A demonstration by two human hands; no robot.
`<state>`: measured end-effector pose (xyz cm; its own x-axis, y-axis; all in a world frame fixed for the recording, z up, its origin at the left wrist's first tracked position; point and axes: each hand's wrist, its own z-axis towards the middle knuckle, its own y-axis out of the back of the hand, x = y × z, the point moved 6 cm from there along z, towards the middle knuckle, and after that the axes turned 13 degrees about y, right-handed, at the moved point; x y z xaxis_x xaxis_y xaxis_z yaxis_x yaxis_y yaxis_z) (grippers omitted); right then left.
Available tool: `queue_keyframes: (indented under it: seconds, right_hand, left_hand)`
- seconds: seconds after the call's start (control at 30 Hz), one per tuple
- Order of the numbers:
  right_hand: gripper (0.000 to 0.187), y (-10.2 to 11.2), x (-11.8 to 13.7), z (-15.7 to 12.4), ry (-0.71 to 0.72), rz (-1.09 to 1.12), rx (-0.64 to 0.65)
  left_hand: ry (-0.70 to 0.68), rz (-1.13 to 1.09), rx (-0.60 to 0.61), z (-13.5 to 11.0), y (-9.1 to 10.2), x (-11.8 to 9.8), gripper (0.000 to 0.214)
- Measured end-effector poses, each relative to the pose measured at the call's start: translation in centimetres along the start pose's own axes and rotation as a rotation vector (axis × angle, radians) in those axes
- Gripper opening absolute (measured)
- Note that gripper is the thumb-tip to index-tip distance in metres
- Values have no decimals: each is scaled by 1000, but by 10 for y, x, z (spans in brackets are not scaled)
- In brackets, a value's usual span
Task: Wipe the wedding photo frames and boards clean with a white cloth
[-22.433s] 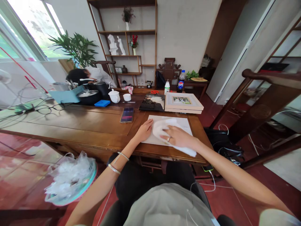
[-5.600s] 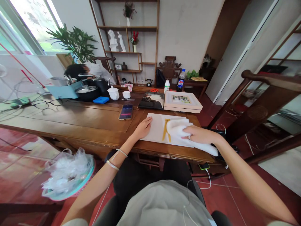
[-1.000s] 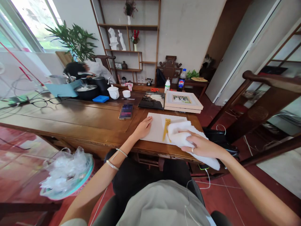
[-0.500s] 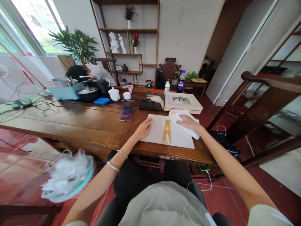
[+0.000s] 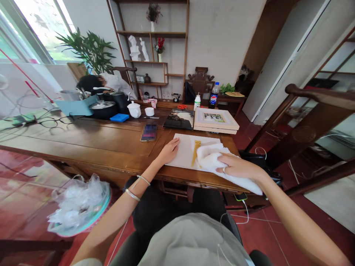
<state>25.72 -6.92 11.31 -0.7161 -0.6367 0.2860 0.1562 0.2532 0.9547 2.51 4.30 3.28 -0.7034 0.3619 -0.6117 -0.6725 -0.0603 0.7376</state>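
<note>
A white board (image 5: 183,152) lies flat at the front edge of the wooden table, with a yellow cat-shaped figure (image 5: 196,147) on its middle. My left hand (image 5: 170,150) rests flat on the board's left side, fingers stretched out and holding nothing. On the board's right part, my right hand (image 5: 235,167) is closed on a white towel (image 5: 210,155) and presses it down. The towel covers the figure's lower right part and hangs past the board's front right corner. Both the board's right side and some of my right fingers are hidden.
Behind the board lie a framed picture (image 5: 216,120) and a dark picture panel (image 5: 180,118). A phone (image 5: 149,133) lies to the left. A white teapot (image 5: 134,110), a small bottle (image 5: 197,102) and a cola bottle (image 5: 214,95) stand farther back. One person leans at the table's far left.
My right hand has moved the towel toward me and slightly rightward, from the board's back right to its front right, partly covering the yellow figure. My left hand has stayed put.
</note>
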Motion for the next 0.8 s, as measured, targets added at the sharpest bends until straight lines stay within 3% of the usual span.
queue_keyframes:
  seconds: [0.2,0.33,0.5,0.67,0.8]
  right_hand:
    - [25,9,-71,55,-86,-7,-127]
    - [37,12,-82,76,-130,-126,-211]
    - [32,-1,-46,70,-41,-283,-208]
    - [23,-19,13,21,49,-259,-152]
    - [35,-18,50,-14,99,-183,-69]
  left_hand:
    - [0,-11,-3,1,-1,1,46]
    - [11,-7,5,0,0,1,45]
    - [10,-2,8,-1,0,0,46]
    - [7,7,-5,0,-1,0,46]
    - [2,6,-7,1,-2,1,46]
